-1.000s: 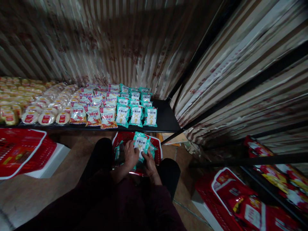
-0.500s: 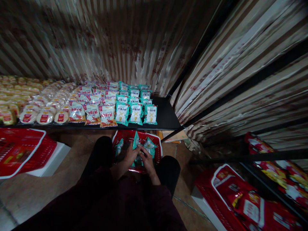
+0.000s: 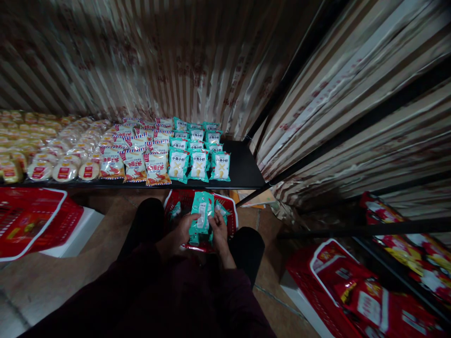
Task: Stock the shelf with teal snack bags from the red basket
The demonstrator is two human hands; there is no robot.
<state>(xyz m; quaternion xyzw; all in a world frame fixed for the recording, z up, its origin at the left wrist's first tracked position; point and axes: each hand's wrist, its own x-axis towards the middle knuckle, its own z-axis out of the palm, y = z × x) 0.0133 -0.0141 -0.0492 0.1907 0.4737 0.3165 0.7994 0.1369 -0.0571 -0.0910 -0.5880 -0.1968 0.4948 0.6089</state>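
A teal snack bag (image 3: 201, 213) is between my two hands, its broad face turned up, above a red basket (image 3: 230, 202) between my knees. My left hand (image 3: 183, 230) grips its left edge with the thumb on top. At the right edge, my right hand (image 3: 220, 231) closes its fingers on the same bag. More teal bags lie in the basket on both sides and below, partly hidden by my hands. Matching teal bags (image 3: 199, 165) stand upright in rows on the black shelf (image 3: 243, 164) just beyond the basket.
Left on the shelf are striped snack bags (image 3: 134, 165) and round packaged cakes (image 3: 65, 170). Red baskets on white boxes flank me at the left (image 3: 31, 220) and right (image 3: 317, 272). A black metal post (image 3: 289, 171) crosses at the right, near red packets (image 3: 405, 239).
The teal bag held edge-on between my hands now shows its broad face. My hands have spread slightly apart to its two sides.
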